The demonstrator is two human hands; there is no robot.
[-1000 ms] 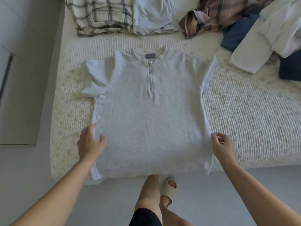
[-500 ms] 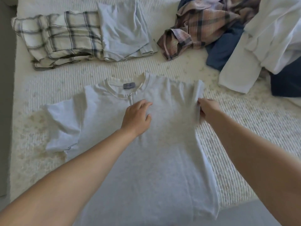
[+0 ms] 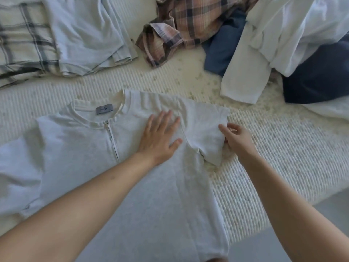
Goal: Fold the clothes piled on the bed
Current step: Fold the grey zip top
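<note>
Head view: a pale grey marl T-shirt [image 3: 147,195] with a short metal zip [image 3: 112,141] lies flat at centre on the bed [image 3: 264,167], whose cover is ribbed cream knit. The left hand [image 3: 158,138] presses it with straight fingers; the right hand [image 3: 237,138] pinches the sleeve edge at 3 o'clock. Crumpled plaid shirt [image 3: 188,27] at 12 o'clock.

The left hand [image 3: 159,136] lies flat, fingers straight and spread, forearm stretched forward. The right hand [image 3: 237,138] reaches forward, fingers curled in a pinch.
</note>
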